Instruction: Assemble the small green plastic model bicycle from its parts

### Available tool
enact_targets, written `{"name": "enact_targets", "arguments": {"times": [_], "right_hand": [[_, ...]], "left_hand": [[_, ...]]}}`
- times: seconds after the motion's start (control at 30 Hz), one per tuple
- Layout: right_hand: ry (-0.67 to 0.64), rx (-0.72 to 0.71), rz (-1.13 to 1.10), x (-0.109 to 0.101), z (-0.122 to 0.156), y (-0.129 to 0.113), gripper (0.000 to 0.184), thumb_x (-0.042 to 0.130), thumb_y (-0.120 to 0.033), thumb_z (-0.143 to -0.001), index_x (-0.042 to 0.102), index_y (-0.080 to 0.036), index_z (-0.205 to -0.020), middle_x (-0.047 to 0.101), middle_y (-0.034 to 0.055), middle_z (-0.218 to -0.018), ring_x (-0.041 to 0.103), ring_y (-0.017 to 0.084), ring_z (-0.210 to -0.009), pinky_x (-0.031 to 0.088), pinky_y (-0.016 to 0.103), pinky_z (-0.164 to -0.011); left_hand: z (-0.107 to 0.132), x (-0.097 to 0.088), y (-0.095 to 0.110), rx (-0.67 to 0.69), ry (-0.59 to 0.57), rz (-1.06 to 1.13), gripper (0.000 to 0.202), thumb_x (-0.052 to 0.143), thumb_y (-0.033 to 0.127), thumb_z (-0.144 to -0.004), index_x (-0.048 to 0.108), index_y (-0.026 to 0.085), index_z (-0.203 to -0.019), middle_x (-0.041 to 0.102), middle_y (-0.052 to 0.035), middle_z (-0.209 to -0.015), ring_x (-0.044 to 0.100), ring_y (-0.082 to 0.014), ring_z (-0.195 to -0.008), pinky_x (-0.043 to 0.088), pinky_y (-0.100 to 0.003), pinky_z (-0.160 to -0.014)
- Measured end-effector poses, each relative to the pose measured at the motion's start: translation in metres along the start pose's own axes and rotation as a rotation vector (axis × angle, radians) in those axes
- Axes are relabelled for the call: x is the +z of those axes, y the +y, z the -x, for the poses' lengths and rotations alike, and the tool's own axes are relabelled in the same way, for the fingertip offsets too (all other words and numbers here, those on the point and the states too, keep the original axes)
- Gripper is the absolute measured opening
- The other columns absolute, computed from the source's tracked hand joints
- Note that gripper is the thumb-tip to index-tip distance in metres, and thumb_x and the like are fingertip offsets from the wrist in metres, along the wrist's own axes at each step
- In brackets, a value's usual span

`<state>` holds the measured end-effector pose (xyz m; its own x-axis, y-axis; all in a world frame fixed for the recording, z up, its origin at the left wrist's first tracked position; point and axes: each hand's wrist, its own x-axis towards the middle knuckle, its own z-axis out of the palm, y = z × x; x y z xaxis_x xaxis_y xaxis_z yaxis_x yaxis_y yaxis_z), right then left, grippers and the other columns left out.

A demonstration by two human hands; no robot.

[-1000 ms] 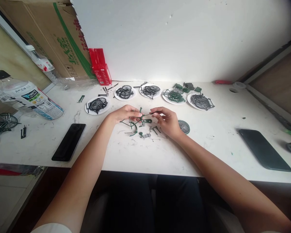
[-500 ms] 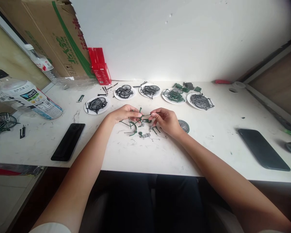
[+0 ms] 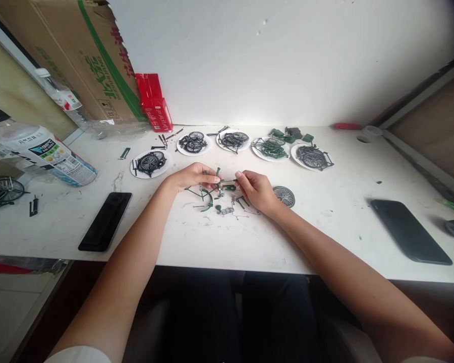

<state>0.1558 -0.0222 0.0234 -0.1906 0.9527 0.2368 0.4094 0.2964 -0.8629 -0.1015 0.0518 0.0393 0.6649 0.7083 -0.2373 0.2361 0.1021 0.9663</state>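
Observation:
My left hand [image 3: 200, 176] is closed, pinching a small green model-bicycle part [image 3: 218, 174], which looks like a handlebar piece, above the table. A thin dark rod [image 3: 230, 180] runs from that part to my right hand [image 3: 254, 187]; my right thumb and curled fingers pinch its other end. Whether the rod is a tool or a bicycle part I cannot tell. Below my hands lie a green model-bicycle frame [image 3: 206, 196], a small silver rack-like piece [image 3: 225, 210] and several thin wires. A spoked wheel [image 3: 284, 196] lies partly behind my right wrist.
Paper plates with black and green bicycle parts, one plate [image 3: 133, 169] at the left, line the back. A phone [image 3: 105, 222] lies left, a dark flat slab [image 3: 410, 232] right. Bottles, a red box [image 3: 157, 108] and a carton [image 3: 94, 60] stand at the back left.
My right fingers have curled in closer together around the rod's end. My left hand keeps its hold on the green part. The view has shifted slightly.

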Motion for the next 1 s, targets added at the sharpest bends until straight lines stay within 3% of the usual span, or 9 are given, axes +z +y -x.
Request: {"name": "enact_targets", "arguments": {"times": [0.27, 0.43, 0.67, 0.77, 1.0], "right_hand": [[-0.073, -0.064, 0.003, -0.0015, 0.0004, 0.0009, 0.045, 0.049, -0.067, -0.107, 0.056, -0.023, -0.104, 0.064, 0.0035, -0.093, 0.053, 0.018, -0.075, 0.044, 0.032, -0.067], [-0.073, -0.072, 0.012, -0.0018, -0.0006, 0.0032, 0.039, 0.051, -0.062, -0.108, 0.051, -0.025, -0.100, 0.056, -0.0004, -0.081, 0.045, 0.016, -0.068, 0.040, 0.032, -0.065], [-0.084, -0.066, 0.028, -0.0025, -0.0010, 0.0040, 0.043, 0.050, -0.063, -0.109, 0.047, -0.025, -0.088, 0.045, -0.0043, -0.070, 0.037, 0.015, -0.064, 0.033, 0.032, -0.063], [-0.096, -0.041, 0.027, -0.0018, 0.0005, 0.0010, 0.045, 0.047, -0.063, -0.109, 0.046, -0.024, -0.087, 0.049, -0.0029, -0.072, 0.040, 0.016, -0.066, 0.034, 0.032, -0.065], [-0.091, -0.049, 0.008, -0.0011, 0.0023, 0.0030, 0.033, 0.051, -0.056, -0.109, 0.048, -0.024, -0.104, 0.057, 0.0003, -0.086, 0.048, 0.018, -0.072, 0.039, 0.034, -0.069]], "left_hand": [[0.0012, 0.0006, 0.0011, 0.008, 0.000, 0.018, 0.048, 0.092, 0.050, -0.080, 0.084, 0.014, -0.110, 0.083, -0.0130, -0.094, 0.077, -0.0203, -0.089, 0.058, -0.028, -0.082], [0.0011, 0.0013, 0.0011, 0.026, 0.008, 0.019, 0.046, 0.093, 0.050, -0.079, 0.085, 0.015, -0.107, 0.083, -0.0137, -0.097, 0.078, -0.0213, -0.090, 0.060, -0.029, -0.082], [0.0001, 0.0006, -0.0015, 0.038, 0.007, 0.003, 0.044, 0.093, 0.049, -0.079, 0.085, 0.016, -0.107, 0.084, -0.0145, -0.102, 0.079, -0.0213, -0.088, 0.061, -0.029, -0.079], [0.0001, 0.0018, -0.0008, 0.047, 0.020, 0.016, 0.045, 0.094, 0.050, -0.077, 0.085, 0.015, -0.105, 0.083, -0.0143, -0.099, 0.079, -0.0222, -0.087, 0.062, -0.031, -0.079], [-0.0010, 0.0025, -0.0004, 0.054, 0.021, 0.047, 0.046, 0.096, 0.047, -0.075, 0.085, 0.015, -0.106, 0.083, -0.0125, -0.095, 0.079, -0.0211, -0.088, 0.061, -0.028, -0.078]]}}
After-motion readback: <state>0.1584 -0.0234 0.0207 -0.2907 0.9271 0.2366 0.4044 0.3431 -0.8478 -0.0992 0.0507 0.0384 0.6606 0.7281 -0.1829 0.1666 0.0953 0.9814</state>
